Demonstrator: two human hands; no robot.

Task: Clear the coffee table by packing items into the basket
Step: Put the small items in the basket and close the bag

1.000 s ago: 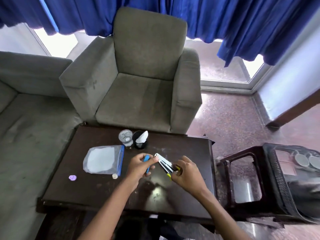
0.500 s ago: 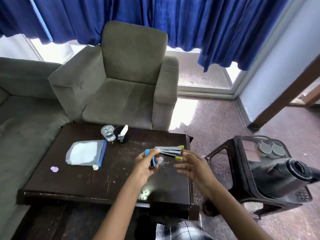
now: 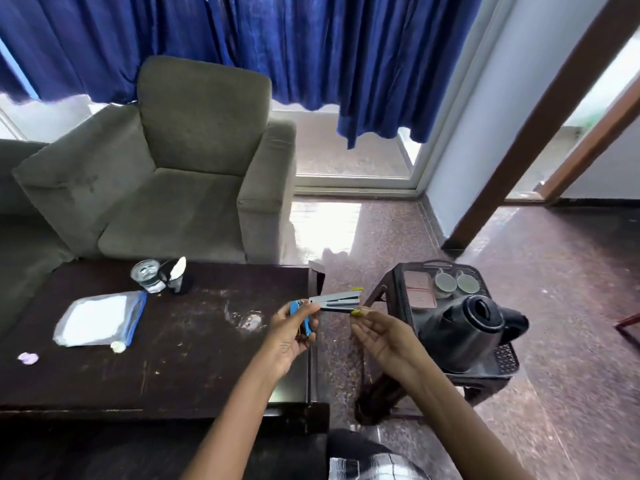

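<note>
While the left hand point(image 3: 294, 329) pinched the stapler point(image 3: 337, 301) at the three-o'clock edge of the surface point(image 3: 190, 362), the right hand point(image 3: 381, 336) lay slack beneath; the part-filled basket point(image 3: 506, 358) stood beyond, zip pouch point(image 3: 98, 318) and glass point(image 3: 147, 273) unpacked at ten o'clock.

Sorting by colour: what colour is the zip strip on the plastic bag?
Blue zip strip, head view.
</note>
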